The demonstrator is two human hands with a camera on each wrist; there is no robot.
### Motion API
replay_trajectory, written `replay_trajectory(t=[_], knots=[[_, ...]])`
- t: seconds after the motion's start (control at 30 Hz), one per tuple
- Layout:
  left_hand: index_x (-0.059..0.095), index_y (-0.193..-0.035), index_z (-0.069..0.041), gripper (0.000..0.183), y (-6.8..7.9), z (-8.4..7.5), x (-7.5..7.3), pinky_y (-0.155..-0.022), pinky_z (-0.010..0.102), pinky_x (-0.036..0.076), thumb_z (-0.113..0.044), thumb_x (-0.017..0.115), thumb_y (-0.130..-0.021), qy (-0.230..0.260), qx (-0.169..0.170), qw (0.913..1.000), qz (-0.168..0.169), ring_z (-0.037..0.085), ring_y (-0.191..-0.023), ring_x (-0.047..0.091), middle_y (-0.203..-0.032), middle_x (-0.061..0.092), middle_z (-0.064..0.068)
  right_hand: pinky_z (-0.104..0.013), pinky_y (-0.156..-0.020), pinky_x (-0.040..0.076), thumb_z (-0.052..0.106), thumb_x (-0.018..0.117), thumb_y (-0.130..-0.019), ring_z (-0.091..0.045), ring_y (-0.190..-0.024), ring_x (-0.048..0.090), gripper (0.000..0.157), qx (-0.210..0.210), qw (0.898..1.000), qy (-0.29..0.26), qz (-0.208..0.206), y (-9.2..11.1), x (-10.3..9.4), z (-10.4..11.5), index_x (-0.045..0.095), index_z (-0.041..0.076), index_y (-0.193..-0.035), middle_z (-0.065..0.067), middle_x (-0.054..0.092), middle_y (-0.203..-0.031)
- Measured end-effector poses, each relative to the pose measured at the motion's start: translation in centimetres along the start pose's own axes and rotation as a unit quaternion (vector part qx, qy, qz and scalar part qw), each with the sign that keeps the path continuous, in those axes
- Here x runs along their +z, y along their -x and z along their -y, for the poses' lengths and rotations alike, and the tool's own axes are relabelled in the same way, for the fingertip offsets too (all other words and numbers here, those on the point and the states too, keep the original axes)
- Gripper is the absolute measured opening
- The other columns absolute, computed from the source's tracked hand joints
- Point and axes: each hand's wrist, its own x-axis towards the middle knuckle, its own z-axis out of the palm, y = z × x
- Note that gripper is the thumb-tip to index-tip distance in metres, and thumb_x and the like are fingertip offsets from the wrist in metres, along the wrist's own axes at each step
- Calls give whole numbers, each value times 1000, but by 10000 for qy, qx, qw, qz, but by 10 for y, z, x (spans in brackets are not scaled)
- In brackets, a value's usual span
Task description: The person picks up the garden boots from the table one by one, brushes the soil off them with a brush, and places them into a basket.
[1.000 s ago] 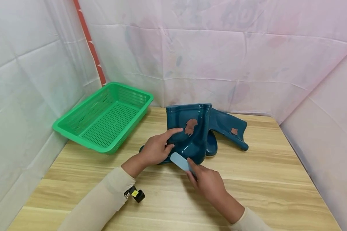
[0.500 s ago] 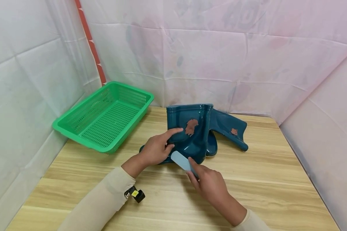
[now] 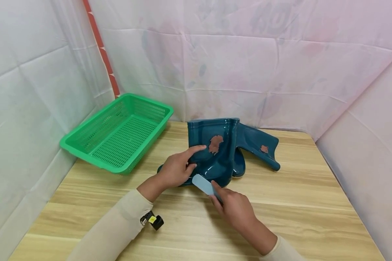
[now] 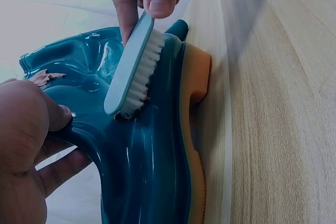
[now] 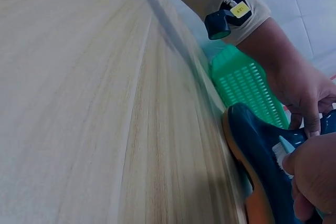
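Brush [image 4: 128, 66] gripped in right hand [image 3: 236, 207]; left hand [image 3: 175, 168] pinches boot [image 4: 155, 161].

We can read no text with certainty. On the yellow label [image 5: 240, 9] of the left-wrist camera [image 5: 217, 25] we see dark marks, too small and blurred to make out. On the back cloth [image 3: 228, 69] we find large, pale, letter-like shapes [image 3: 272, 19], too faint to spell.

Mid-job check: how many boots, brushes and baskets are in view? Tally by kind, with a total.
Front boot and rear boot: 2 boots
Brush: 1
Basket: 1
Total: 4
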Motion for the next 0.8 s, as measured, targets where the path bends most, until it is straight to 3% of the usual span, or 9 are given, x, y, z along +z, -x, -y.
replay_trajectory(t=[0.2, 0.4, 0.57, 0.8], knots=[[41, -156, -28, 69, 0, 1, 0, -48, 27, 41, -4, 69, -97, -1, 21, 10000, -24, 6, -50, 44, -62, 46, -7, -34, -66, 57, 30, 76, -95, -16, -84, 73, 48, -16, 9999, -106, 86, 3, -6, -1, 67, 11, -138, -8, 77, -102], [40, -157, -28, 70, 0, 1, 2, -49, 27, 42, -4, 70, -97, -58, 8, 10000, -43, 5, -51, 46, -64, 46, -9, -26, -55, 48, 30, 75, -96, -7, -65, 62, 49, -180, 9995, -162, -226, -1, -9, 1, 66, 10, -139, 0, 74, -85], [41, -156, -28, 71, 0, 0, 2, -49, 27, 42, -3, 70, -97, 0, -39, 10000, -46, 6, -50, 46, -63, 47, -7, -24, -49, 40, 30, 76, -95, -6, -57, 52, 49, -176, 9997, 11, -182, -6, -5, 2, 67, 10, -138, 4, 64, -72], [41, -156, -28, 71, 0, 0, 2, -50, 27, 42, -3, 70, -96, -53, -62, 10000, -46, 6, -52, 46, -64, 47, -7, -27, -52, 47, 31, 75, -95, -11, -65, 63, 48, -5, 10000, 79, 35, -4, -1, -1, 67, 11, -138, -2, 73, -84]])
